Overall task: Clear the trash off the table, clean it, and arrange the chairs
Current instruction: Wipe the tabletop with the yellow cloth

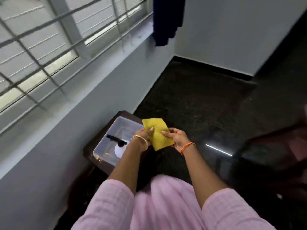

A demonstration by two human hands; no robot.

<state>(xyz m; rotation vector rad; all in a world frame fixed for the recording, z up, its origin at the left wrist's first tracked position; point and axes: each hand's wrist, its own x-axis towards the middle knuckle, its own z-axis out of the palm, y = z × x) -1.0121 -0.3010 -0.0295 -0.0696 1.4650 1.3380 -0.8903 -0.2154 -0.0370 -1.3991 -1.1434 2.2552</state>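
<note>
Open dark floor ahead and right; clear bin on its stand hugs the wall left.

A yellow cloth, flat and roughly rectangular with a faintly dimpled surface, is held up off everything between the left hand and the right hand. Each thumb presses on its upper face at a side edge. Its far corner tilts up beyond the fingers.
</note>
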